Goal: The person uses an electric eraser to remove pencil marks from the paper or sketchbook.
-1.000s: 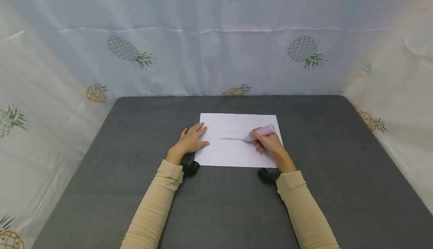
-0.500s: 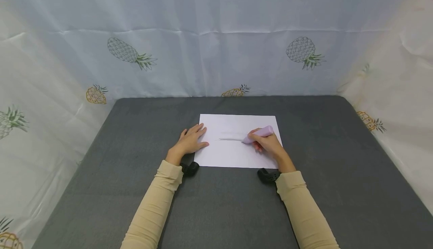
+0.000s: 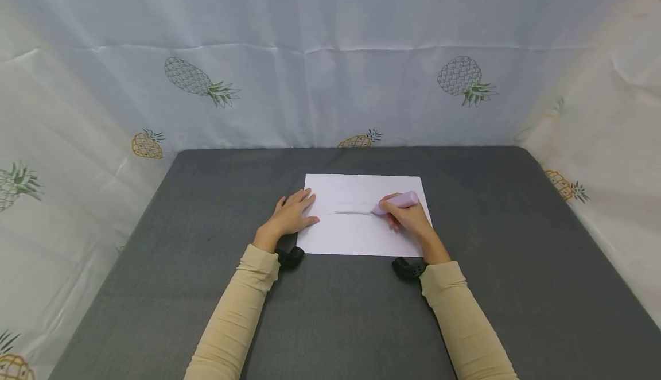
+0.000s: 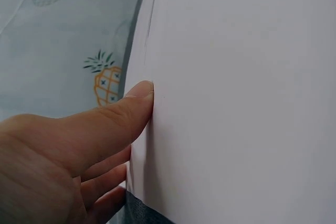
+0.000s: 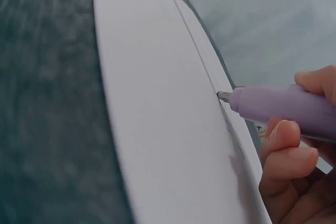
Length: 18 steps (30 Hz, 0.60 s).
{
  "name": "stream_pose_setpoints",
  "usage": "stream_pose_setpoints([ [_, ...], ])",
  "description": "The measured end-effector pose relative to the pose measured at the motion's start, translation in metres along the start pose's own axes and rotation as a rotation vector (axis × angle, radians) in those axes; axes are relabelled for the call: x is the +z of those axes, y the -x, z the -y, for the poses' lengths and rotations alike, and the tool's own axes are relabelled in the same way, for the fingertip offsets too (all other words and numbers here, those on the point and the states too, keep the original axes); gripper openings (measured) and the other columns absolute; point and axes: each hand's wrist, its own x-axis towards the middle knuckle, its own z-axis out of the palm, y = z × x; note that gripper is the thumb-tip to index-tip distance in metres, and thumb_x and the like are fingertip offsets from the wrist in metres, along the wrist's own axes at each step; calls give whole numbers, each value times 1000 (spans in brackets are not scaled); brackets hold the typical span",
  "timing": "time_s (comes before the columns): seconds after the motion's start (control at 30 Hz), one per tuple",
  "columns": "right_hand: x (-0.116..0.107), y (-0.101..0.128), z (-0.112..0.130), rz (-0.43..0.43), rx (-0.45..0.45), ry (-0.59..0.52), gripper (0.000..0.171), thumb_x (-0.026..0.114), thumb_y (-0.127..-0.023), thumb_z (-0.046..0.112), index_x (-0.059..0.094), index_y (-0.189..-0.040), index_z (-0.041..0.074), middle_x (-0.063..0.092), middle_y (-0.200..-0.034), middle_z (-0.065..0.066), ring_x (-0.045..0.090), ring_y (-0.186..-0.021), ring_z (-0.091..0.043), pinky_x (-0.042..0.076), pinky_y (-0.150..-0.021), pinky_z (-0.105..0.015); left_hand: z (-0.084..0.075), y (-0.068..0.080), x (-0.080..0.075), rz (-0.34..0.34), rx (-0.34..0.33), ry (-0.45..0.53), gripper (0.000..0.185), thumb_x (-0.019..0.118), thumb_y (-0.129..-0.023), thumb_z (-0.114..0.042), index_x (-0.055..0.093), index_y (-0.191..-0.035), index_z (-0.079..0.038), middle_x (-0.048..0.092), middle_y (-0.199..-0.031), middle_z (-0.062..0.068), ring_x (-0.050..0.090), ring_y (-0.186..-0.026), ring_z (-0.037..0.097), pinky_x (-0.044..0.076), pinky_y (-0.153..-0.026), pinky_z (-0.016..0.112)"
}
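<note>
A white sheet of paper (image 3: pixel 356 231) lies on the dark grey table (image 3: pixel 206 196). My left hand (image 3: pixel 290 217) rests flat on the sheet's left edge with straight fingers; the left wrist view shows its thumb (image 4: pixel 113 116) against the paper (image 4: pixel 247 103). My right hand (image 3: pixel 408 219) grips a fat lilac pen (image 3: pixel 395 202), its tip touching the sheet at the right end of a grey pencil-like line (image 3: pixel 352 212). In the right wrist view the pen (image 5: pixel 283 108) presses its metal tip onto the paper (image 5: pixel 157 129), my fingers curled round its barrel.
A pale cloth printed with pineapples (image 3: pixel 320 53) walls the table at the back and on both sides. Bare grey surface surrounds the sheet. Black wrist-camera mounts (image 3: pixel 291 256) sit under both cuffs.
The right hand with the pen shifted a little left and back along the drawn line; the left hand has stayed in place on the sheet.
</note>
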Motion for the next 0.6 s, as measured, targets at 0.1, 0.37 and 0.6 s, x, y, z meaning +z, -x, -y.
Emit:
stream_pose_setpoints([
  [0.1, -1, 0, 0, 12, 5, 14, 26, 59, -92, 9, 58, -106, -13, 51, -53, 3, 44, -43, -5, 40, -44, -20, 0, 0, 0, 4, -3, 3, 68, 57, -96, -35, 30, -151, -8, 19, -163, 11, 15, -153, 32, 10, -121, 62],
  [0.37, 0, 0, 0, 2, 3, 9, 27, 60, -93, 10, 58, -107, -13, 51, -53, 3, 44, -43, -6, 40, -45, -20, 0, 0, 0, -2, -2, 6, 68, 58, -96, -34, 30, -151, -8, 20, -163, 11, 15, -152, 33, 10, -121, 63],
  [0.6, 1, 2, 2, 5, 2, 20, 27, 60, -93, 11, 58, -107, -12, 53, -55, 2, 46, -44, -6, 42, -46, -21, 0, 0, 0, 3, -9, 10, 68, 58, -95, -34, 30, -151, -8, 20, -163, 11, 15, -153, 32, 9, -121, 62],
])
